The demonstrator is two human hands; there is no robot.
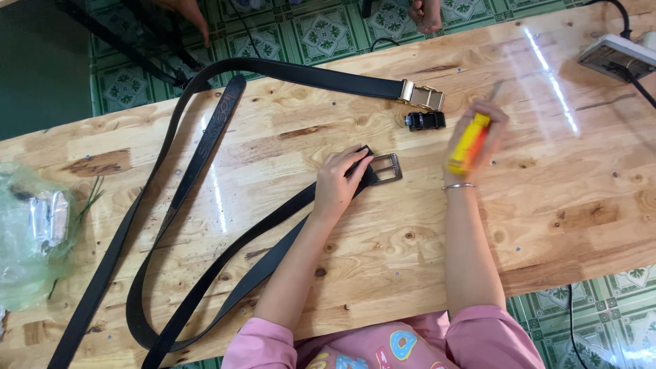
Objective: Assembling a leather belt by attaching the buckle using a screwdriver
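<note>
The black belt with the silver frame buckle lies looped across the wooden table, its buckle end near the table's middle. The left hand presses down on the strap just beside that buckle, fingers spread flat over the leather and curled at the tips against it rather than gripping round it. To the right of the buckle, well apart from it, the right hand is raised above the table, fingers clenched around a yellow-and-orange handled tool; the hand is blurred, so the tool's tip cannot be made out clearly, though it looks like a screwdriver. A thin bracelet circles that wrist.

Beyond the buckle, toward the table's far edge, a second black belt ends in a gold-coloured clasp buckle, with a small black clip just beside it. Far left of the buckle sits a clear plastic bag. At the table's far right corner rests a white power strip. Another person's hands show past the far edge.
</note>
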